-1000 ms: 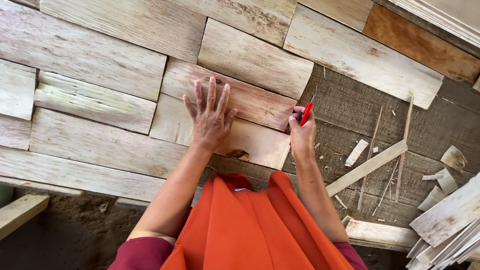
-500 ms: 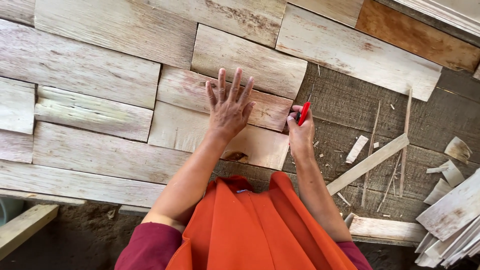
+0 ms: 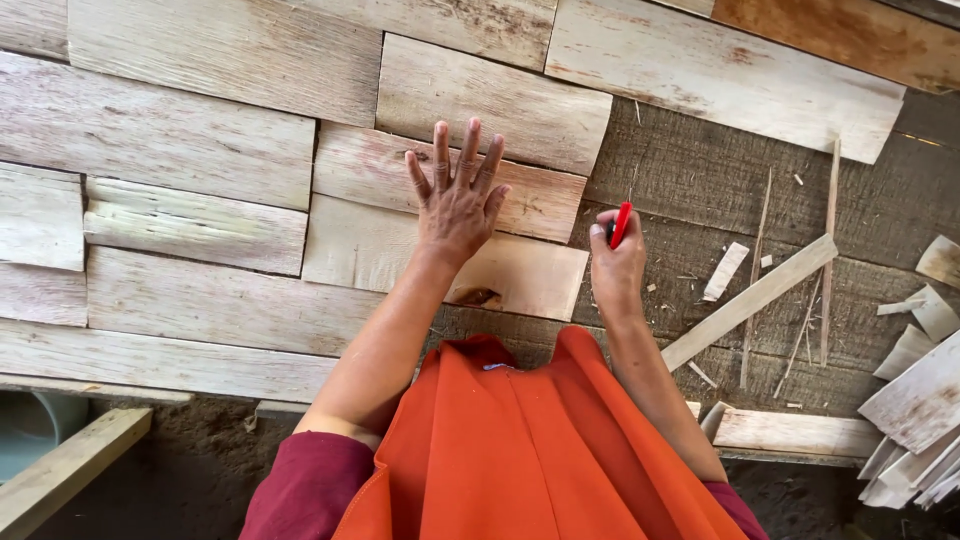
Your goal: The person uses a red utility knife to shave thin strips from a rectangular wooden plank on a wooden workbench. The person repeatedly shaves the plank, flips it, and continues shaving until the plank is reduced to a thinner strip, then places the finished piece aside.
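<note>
My left hand [image 3: 456,200] lies flat with fingers spread on a pale wooden slat [image 3: 440,180], pressing over the seam with the lower slat [image 3: 380,255]. My right hand [image 3: 615,268] is closed around a red marker [image 3: 620,224], tip pointing up, just past the right ends of those two slats. The lower slat has a dark knot [image 3: 478,296] near its bottom edge. An orange cloth [image 3: 520,450] covers my lap below both arms.
Rows of overlapping pale wooden slats [image 3: 190,140] cover the left and top. Dark rough boards [image 3: 700,190] lie bare on the right with a long thin strip [image 3: 750,300], splinters and offcuts [image 3: 920,400]. A wooden batten [image 3: 60,475] sits bottom left.
My left hand slid up and slightly right across the slat. My right hand with the red marker stayed beside the slat ends. The view shifted a little.
</note>
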